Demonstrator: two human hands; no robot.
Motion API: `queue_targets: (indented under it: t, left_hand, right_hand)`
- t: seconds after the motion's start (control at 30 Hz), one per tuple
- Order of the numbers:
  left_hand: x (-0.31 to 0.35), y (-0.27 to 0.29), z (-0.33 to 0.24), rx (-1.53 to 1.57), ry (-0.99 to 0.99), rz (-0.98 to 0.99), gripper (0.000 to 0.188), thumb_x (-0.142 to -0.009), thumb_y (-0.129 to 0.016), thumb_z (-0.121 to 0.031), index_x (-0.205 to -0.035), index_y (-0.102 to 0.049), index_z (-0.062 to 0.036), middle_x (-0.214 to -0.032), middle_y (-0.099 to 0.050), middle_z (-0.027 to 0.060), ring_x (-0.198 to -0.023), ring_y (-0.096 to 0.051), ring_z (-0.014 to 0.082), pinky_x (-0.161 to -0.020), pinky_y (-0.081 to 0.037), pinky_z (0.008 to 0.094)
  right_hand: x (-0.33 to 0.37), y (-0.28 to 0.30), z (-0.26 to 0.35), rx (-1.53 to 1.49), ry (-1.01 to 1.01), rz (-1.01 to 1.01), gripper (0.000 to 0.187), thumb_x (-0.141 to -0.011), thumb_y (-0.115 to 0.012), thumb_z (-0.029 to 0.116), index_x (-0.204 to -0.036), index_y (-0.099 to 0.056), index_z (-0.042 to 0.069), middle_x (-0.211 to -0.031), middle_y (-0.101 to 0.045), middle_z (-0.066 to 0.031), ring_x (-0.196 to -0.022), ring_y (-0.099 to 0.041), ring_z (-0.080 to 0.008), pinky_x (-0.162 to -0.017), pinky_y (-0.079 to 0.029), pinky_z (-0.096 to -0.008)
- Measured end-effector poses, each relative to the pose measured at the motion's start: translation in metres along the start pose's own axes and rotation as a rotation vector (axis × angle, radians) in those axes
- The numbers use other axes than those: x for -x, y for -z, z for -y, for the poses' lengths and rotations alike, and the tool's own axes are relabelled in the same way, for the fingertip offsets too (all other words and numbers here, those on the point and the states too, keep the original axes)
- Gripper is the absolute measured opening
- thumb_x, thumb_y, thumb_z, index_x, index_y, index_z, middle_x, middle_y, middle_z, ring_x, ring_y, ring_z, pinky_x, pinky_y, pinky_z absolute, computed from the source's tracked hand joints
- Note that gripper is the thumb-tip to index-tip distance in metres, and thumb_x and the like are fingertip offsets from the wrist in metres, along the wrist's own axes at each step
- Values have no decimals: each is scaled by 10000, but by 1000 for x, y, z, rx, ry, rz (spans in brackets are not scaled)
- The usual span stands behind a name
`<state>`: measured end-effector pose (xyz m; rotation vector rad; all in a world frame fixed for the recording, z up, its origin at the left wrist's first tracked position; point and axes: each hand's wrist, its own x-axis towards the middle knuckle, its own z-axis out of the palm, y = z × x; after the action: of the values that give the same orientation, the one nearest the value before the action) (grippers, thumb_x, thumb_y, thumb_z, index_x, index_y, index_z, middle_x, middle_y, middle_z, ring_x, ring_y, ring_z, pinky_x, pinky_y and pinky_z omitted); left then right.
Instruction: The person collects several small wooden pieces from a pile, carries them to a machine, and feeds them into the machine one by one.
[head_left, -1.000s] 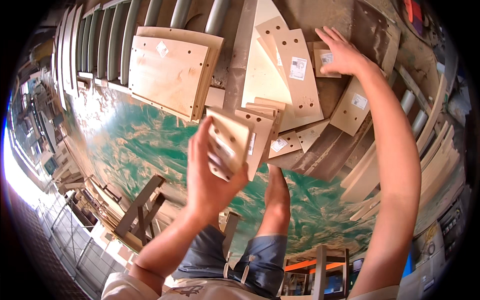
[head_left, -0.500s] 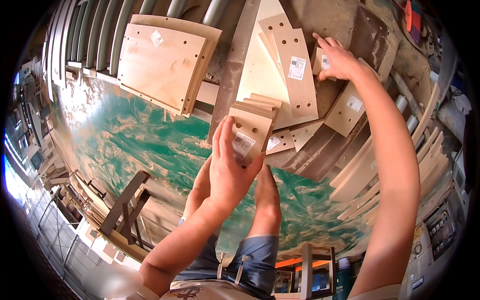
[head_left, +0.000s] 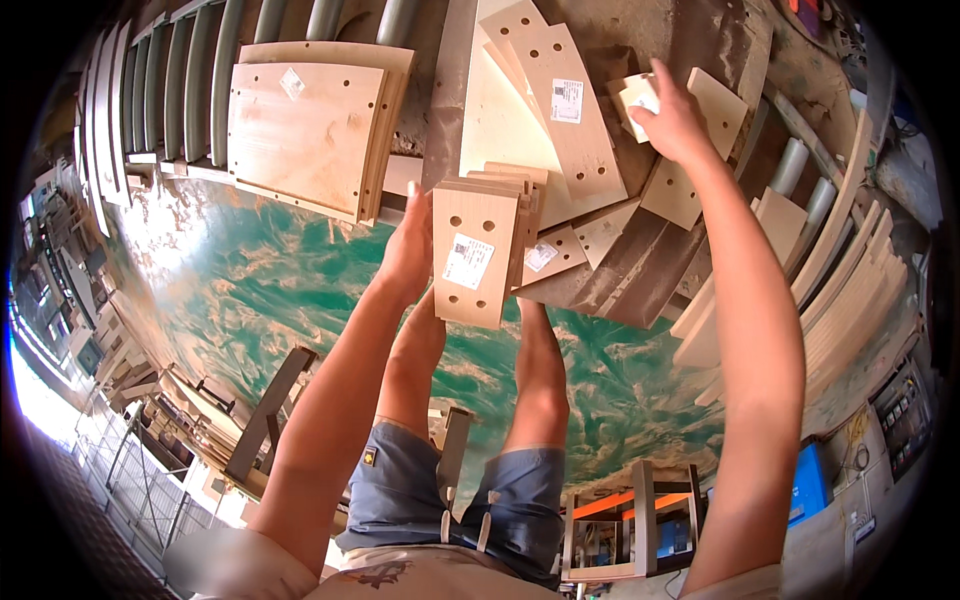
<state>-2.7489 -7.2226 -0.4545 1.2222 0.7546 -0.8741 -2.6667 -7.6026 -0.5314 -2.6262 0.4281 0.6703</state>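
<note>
My left hand (head_left: 407,245) lies against the left side of a stack of drilled wooden panels (head_left: 490,225), its visible fingers stretched out. The front panel faces me with a white label and holes near its ends. Part of the hand is hidden behind the stack. At the upper right, my right hand (head_left: 677,118) grips a small pale wooden panel (head_left: 627,88), the thumb lying over its label. Its other fingers are partly hidden. To its left are fanned, curved drilled panels (head_left: 585,150); a plain panel (head_left: 716,108) lies to its right.
Large drilled panels (head_left: 305,125) are stacked at the left by a row of grey rollers (head_left: 205,80). Smaller labelled pieces (head_left: 553,257) lie on the brown surface (head_left: 610,285). Long curved wooden strips (head_left: 855,290) stand at the right. Dusty green floor (head_left: 300,260) shows below.
My left hand has loosened from the front of the stack and slid to its left side. My right hand has shifted the small panel slightly, uncovering another panel beside it. The view has shifted too.
</note>
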Motion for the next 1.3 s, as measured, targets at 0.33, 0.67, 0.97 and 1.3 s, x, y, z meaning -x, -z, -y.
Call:
queue_targets:
  t: [0.33,0.67,0.97,1.3]
  left_hand:
    - [-34,-9,14,448,400,323,506,-1113,-421,-374,-1446,-530,-8,-1282,-698,165,-1083,-724,305,-905,-626,438]
    - [-34,-11,22,433,385,319,564,-1099,-412,-438,-1461,-519,-19,-1312,-680,160,-1120,-704,297,-936,-606,436]
    - [-16,-6,51,429,414,294,617,-1085,-404,-496,-1475,-510,-29,-1339,-665,156,-1153,-686,289,-965,-588,433]
    - [-20,9,63,382,420,243,676,-1071,-395,-560,-1490,-499,-40,-1368,-647,152,-1190,-666,281,-996,-569,431]
  right_hand:
    - [257,54,136,-1454,-144,148,802,-967,-725,201,-1602,-292,-26,-1367,-596,-159,-1260,-594,-229,-1068,-496,-375]
    - [283,-27,201,-1367,-127,2,967,-975,-737,267,-1633,-108,-60,-1463,-539,-281,-1357,-558,-331,-1107,-468,-412]
    - [252,-86,139,-1783,-490,-35,726,-1094,-509,372,-1646,-210,7,-1629,-389,-112,-1513,-353,-244,-1251,-259,-383]
    - [192,-161,147,-1964,-283,142,600,-1120,-362,508,-1549,-404,91,-1467,-505,-95,-1358,-474,-201,-1161,-365,-381]
